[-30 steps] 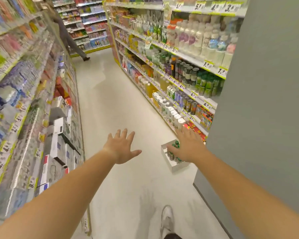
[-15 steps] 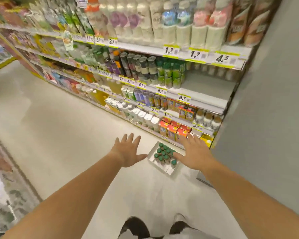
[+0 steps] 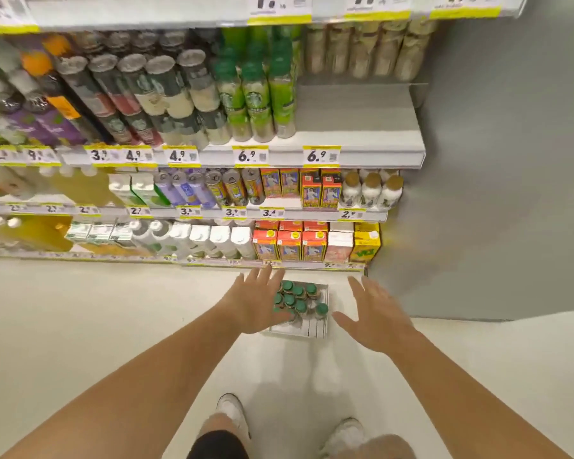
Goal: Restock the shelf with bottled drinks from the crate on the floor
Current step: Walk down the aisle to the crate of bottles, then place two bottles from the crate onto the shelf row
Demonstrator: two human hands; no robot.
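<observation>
A white crate (image 3: 314,330) sits on the floor in front of the shelving, holding several bottles with green caps (image 3: 299,299). My left hand (image 3: 254,301) hangs open above the crate's left side and covers part of it. My right hand (image 3: 375,313) is open just right of the crate, fingers spread, holding nothing. On the shelf (image 3: 355,140) at chest height, matching green-capped bottles (image 3: 257,94) stand in rows, with a bare stretch to their right.
Lower shelves hold cartons (image 3: 289,245), cans and small white bottles (image 3: 371,190). A grey wall panel (image 3: 511,160) ends the shelving on the right. My shoes (image 3: 232,412) stand on the pale floor behind the crate.
My view has swung to face the shelf squarely. Both hands have come closer together over the crate, the left one now above its bottles.
</observation>
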